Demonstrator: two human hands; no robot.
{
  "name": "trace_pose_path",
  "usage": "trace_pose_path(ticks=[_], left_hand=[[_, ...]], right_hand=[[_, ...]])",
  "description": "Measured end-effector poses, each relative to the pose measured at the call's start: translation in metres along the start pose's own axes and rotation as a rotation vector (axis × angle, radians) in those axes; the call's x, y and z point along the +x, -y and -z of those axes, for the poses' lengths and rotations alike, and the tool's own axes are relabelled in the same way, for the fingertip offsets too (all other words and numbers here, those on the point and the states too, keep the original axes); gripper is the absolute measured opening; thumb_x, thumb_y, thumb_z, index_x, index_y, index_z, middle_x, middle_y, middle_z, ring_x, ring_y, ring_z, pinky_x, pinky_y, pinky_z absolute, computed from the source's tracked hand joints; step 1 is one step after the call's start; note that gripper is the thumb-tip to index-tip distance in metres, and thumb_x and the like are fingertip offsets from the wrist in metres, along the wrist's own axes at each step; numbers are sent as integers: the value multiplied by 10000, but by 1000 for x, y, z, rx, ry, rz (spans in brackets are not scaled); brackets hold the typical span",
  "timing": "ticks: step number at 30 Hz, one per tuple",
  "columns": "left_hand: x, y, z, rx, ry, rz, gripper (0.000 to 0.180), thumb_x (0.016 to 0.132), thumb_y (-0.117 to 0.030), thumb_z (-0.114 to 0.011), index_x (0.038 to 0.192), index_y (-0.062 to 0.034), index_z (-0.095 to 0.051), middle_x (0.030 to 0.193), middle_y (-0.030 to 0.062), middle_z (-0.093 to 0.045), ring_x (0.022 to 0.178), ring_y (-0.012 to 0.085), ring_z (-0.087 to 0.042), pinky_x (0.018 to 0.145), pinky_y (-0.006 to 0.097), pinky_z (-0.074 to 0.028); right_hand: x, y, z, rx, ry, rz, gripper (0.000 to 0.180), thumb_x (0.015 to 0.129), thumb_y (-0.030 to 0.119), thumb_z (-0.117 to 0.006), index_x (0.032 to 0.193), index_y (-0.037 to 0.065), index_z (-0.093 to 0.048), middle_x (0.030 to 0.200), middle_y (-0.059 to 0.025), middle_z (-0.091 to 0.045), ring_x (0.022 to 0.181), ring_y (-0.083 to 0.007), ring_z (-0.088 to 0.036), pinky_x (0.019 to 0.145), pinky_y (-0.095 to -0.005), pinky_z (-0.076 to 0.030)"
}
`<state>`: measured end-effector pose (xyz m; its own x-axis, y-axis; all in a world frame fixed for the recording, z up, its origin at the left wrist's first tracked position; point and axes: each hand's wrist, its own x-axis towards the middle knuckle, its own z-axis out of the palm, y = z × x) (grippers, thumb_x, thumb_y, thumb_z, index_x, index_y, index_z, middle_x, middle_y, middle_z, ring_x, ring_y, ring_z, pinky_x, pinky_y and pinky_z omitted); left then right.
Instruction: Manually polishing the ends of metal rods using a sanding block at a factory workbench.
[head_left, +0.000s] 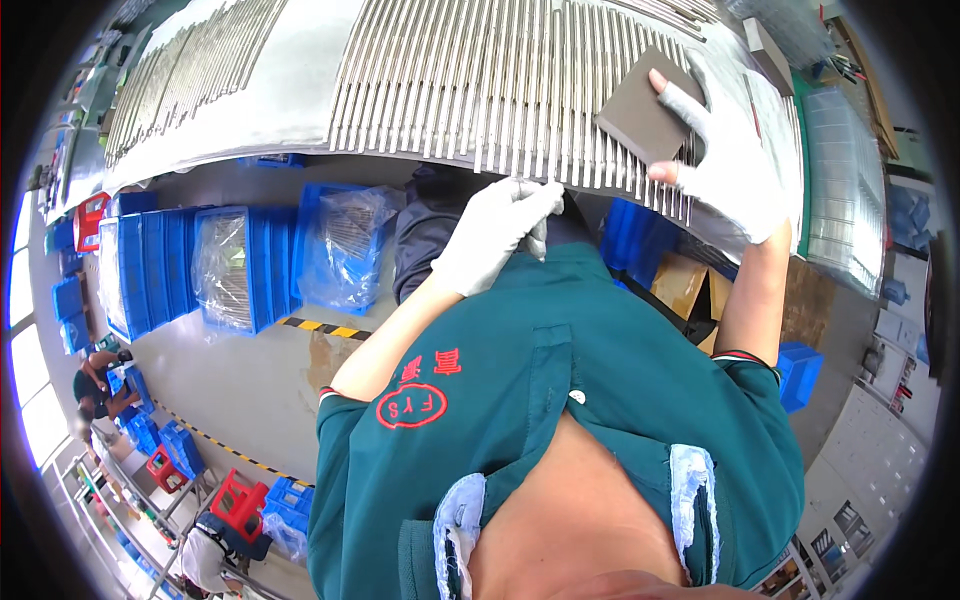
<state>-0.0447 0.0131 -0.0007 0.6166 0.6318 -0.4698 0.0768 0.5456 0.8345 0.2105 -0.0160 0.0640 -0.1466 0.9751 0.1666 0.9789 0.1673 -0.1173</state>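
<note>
Many thin metal rods [440, 80] lie side by side on the table, their near ends sticking out toward me. My left hand [495, 232], in a white glove, is at the table's near edge. Its fingers are curled and pinched at the near end of one metal rod [554, 120], which juts out slightly beyond its neighbours. On the right part of the row, my right hand [735, 150] grips a flat grey-brown rectangular block [640, 105]. Bare thumb and fingertip show from its white glove, pressed against the block's edges. Under the block, the rods are hidden.
A second group of rods [195, 70] lies on the white table covering [300, 60] at left. Blue crates [165, 265] with plastic-wrapped rods stand on the floor at left. Clear plastic trays [843, 180] are stacked at right. Other people [100, 385] are at lower left.
</note>
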Motion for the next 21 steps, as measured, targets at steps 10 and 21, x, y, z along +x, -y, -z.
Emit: trace_pose_path(ticks=[10,21], left_hand=[[-7,-15,-6,151,88,-30,401,943,-330,-497,816,26,-630,527,25,-502,453,88,-472,470,231,-398],[-10,-12,-5,125,144,-11,413,931,-341,-503,736,5,-617,510,28,-503,439,82,-470,458,231,-386]], right_hand=[[19,20,2,346,90,119,672,689,518,-691,1298,284,-528,1365,-231,-385,1233,-396,-390,1057,-441,-286],[32,36,-8,375,197,349,600,666,432,-717,1231,269,-600,1374,-245,-351,1172,-401,-414,1055,-416,-289]])
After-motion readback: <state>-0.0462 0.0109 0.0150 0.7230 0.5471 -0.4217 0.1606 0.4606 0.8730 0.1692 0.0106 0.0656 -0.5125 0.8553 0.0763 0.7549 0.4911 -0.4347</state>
